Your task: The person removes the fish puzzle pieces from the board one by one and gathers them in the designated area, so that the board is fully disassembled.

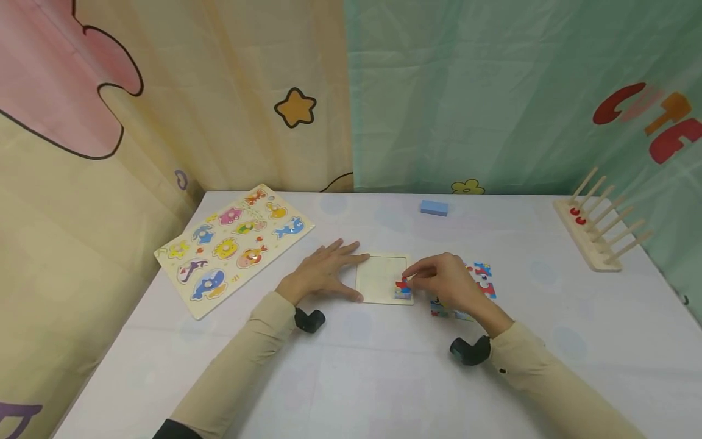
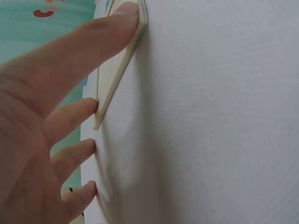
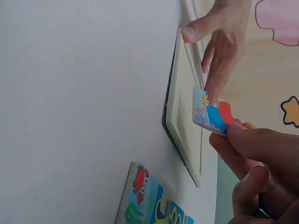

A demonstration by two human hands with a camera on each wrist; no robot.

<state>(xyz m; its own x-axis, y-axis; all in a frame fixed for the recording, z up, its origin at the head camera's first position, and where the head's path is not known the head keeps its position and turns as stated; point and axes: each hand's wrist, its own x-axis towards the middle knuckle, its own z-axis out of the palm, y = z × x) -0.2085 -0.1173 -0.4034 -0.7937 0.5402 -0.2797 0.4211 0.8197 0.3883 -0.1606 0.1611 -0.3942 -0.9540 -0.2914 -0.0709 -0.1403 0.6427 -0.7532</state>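
Observation:
A wooden puzzle tray (image 1: 379, 279) with a raised rim lies flat on the table. My left hand (image 1: 325, 272) has its fingers spread; its thumb and index finger touch the tray's left side. In the left wrist view the thumb (image 2: 112, 32) rests on the rim, and the other fingertips lie near the table. Between thumb and fingers my right hand (image 1: 446, 283) pinches a jigsaw piece (image 3: 207, 113), blue and red with a yellow flower, tilted over the tray's lower right corner. More jigsaw pieces (image 1: 485, 286) lie under and beyond the right hand, partly hidden; one shows a red crab (image 3: 140, 180).
A sea-animal peg puzzle board (image 1: 219, 265) lies at the left. Towards the back edge sits a blue block (image 1: 434, 208). On the right stands a wooden base (image 1: 603, 259) with several upright pegs and red beads. Curtains hang behind the table (image 1: 373, 378).

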